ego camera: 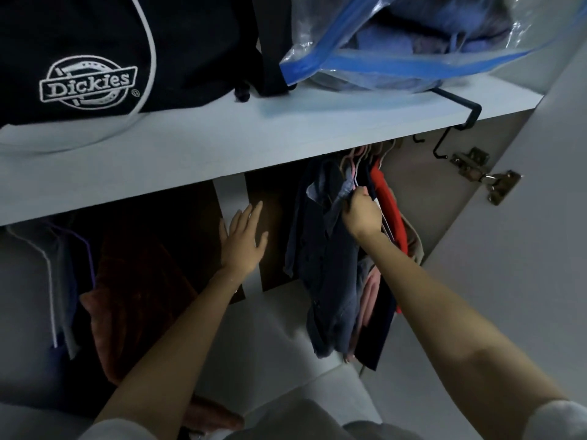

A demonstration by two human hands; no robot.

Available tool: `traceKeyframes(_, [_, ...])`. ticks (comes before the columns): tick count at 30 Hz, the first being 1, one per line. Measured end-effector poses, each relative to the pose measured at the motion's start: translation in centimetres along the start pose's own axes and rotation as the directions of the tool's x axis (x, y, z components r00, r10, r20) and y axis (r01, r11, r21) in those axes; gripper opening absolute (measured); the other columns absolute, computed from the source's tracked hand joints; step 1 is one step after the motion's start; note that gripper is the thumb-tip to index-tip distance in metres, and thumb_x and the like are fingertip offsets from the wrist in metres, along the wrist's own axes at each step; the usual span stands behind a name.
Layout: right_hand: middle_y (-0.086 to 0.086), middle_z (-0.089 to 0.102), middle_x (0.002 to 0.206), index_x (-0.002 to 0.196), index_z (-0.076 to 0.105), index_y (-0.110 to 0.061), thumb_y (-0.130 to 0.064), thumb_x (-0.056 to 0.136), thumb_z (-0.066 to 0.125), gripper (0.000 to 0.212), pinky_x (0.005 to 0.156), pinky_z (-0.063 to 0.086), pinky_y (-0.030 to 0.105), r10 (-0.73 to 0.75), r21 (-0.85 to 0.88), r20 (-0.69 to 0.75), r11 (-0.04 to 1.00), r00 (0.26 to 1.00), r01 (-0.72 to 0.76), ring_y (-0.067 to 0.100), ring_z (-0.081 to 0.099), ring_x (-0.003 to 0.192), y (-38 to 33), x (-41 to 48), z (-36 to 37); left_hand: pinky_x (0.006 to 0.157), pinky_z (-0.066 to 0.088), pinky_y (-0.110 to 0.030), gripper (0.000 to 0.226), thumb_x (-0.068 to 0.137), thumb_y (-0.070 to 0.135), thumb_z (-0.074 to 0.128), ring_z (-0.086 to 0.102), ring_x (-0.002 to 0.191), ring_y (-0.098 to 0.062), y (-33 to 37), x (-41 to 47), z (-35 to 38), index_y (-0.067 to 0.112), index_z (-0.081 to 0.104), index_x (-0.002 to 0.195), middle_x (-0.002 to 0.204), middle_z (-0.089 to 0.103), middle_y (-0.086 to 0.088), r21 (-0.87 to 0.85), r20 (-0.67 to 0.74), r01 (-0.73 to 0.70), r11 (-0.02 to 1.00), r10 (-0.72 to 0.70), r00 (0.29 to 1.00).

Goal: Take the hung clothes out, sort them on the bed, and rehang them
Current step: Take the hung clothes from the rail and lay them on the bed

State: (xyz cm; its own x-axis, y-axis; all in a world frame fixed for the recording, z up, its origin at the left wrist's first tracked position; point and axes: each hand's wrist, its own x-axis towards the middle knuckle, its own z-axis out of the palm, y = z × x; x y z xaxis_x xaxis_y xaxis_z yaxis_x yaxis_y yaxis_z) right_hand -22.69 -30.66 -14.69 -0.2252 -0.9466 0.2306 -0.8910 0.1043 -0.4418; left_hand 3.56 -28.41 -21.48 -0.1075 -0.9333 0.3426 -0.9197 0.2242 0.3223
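looking into a dim wardrobe, up under a white shelf. on top of it, a black dickies bag at the left and a clear storage bag with a blue zip strip at the right, stuffed with bluish fabric. hooked over the shelf's front edge near its right end, a black metal hook. further right, an open white door carrying two metal hinges.

below the shelf, two bays split by a white divider. in the right bay, the hung clothes, bunched tight toward the right wall: blue denim in front, then pink, navy and a red garment, hanger necks fanned just under the shelf edge. gripping the upper front of the bunch, the right hand, fingers curled round the denim. left of it, the left hand, fingers straight and spread, holding nothing, raised in front of the divider; cannot tell whether touching it.

open room between divider and bunch, dark back panel showing there. in the left bay, a rust-brown garment beside pale and purple hangers. pale wardrobe floor showing beneath the bunch.
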Motion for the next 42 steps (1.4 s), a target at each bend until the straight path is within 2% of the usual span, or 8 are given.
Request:
traceKeyframes(8, [0.026,0.063,0.100,0.104,0.051,0.005,-0.011,0.094,0.047,0.019,0.063,0.028,0.036,0.052,0.113,-0.098,0.993,0.994,-0.041,0.045,0.060,0.087,-1.4,-1.2,-1.3,0.118,0.012,-0.057,0.064,0.099,0.025,0.052,0.033,0.144,-0.026,-0.6,0.8,-0.4,0.022,0.025,0.156,0.154,0.041,-0.006,-0.067,-0.032,-0.039,0.997,0.037,0.999])
traceKeyframes(14, [0.018,0.065,0.094,0.104,0.054,-0.001,-0.021,0.099,0.052,0.020,0.061,0.029,0.032,0.033,0.153,-0.153,0.988,0.988,-0.009,0.038,0.061,0.084,-1.4,-2.4,-2.2,0.119,0.016,-0.054,0.065,0.098,0.022,0.055,0.038,0.141,-0.026,0.2,0.6,0.3,0.019,0.026,0.156,0.149,0.047,-0.009,-0.110,-0.022,-0.067,0.992,0.065,0.998])
traceKeyframes(21, [0.009,0.058,0.080,0.091,0.044,-0.014,-0.026,0.098,0.054,0.017,0.057,0.028,0.033,-0.075,0.109,-0.106,0.990,0.991,0.087,0.038,0.058,0.077,-0.2,-3.9,-3.3,0.119,0.016,-0.051,0.065,0.100,0.029,0.051,0.033,0.144,-0.026,2.4,1.9,1.6,0.021,0.020,0.157,0.154,0.040,-0.008,-0.152,0.037,-0.139,0.979,0.146,0.989])
traceKeyframes(25, [0.014,0.062,0.083,0.097,0.054,-0.007,-0.028,0.096,0.056,0.021,0.058,0.037,0.037,-0.072,0.099,-0.143,0.991,0.987,0.086,0.037,0.058,0.077,-0.6,-4.0,-3.3,0.119,0.016,-0.051,0.064,0.102,0.035,0.048,0.028,0.146,-0.026,4.0,3.9,1.8,0.021,0.019,0.157,0.158,0.034,-0.006,-0.198,0.051,-0.196,0.960,0.210,0.976])
traceKeyframes(30, [0.004,0.057,0.079,0.099,0.055,-0.008,-0.029,0.096,0.056,0.020,0.057,0.030,0.031,-0.038,0.147,-0.203,0.987,0.978,0.069,0.025,0.052,0.070,-1.3,-4.1,-4.2,0.115,0.025,-0.054,0.062,0.101,0.032,0.053,0.037,0.141,-0.032,5.0,6.6,2.9,0.014,0.029,0.154,0.154,0.040,-0.011,-0.250,-0.007,-0.222,0.942,0.228,0.974])
traceKeyframes(34, [-0.002,0.054,0.075,0.094,0.054,-0.010,-0.030,0.096,0.057,0.021,0.051,0.023,0.031,-0.022,0.141,-0.230,0.988,0.973,0.055,0.019,0.047,0.065,0.1,-5.4,-4.7,0.116,0.025,-0.053,0.060,0.100,0.031,0.055,0.037,0.141,-0.035,5.4,7.8,4.3,0.008,0.034,0.152,0.152,0.041,-0.017,-0.294,-0.054,-0.217,0.931,0.210,0.976])
traceKeyframes(38, [0.004,0.061,0.083,0.097,0.056,-0.012,-0.034,0.096,0.056,0.022,0.057,0.034,0.034,-0.045,0.130,-0.199,0.989,0.979,0.072,0.026,0.057,0.073,1.6,-7.6,-4.4,0.116,0.024,-0.055,0.062,0.101,0.034,0.054,0.034,0.142,-0.038,5.7,8.3,5.3,0.004,0.033,0.151,0.153,0.038,-0.021,-0.348,-0.046,-0.178,0.920,0.173,0.984])
traceKeyframes(42, [0.002,0.061,0.078,0.094,0.057,-0.013,-0.035,0.095,0.059,0.021,0.059,0.042,0.038,-0.064,0.123,-0.212,0.988,0.975,0.092,0.027,0.057,0.072,1.7,-10.2,-4.8,0.114,0.027,-0.058,0.066,0.098,0.034,0.058,0.033,0.142,-0.039,7.2,8.0,5.3,0.004,0.032,0.151,0.154,0.036,-0.021,-0.316,-0.077,-0.281,0.906,0.270,0.960])
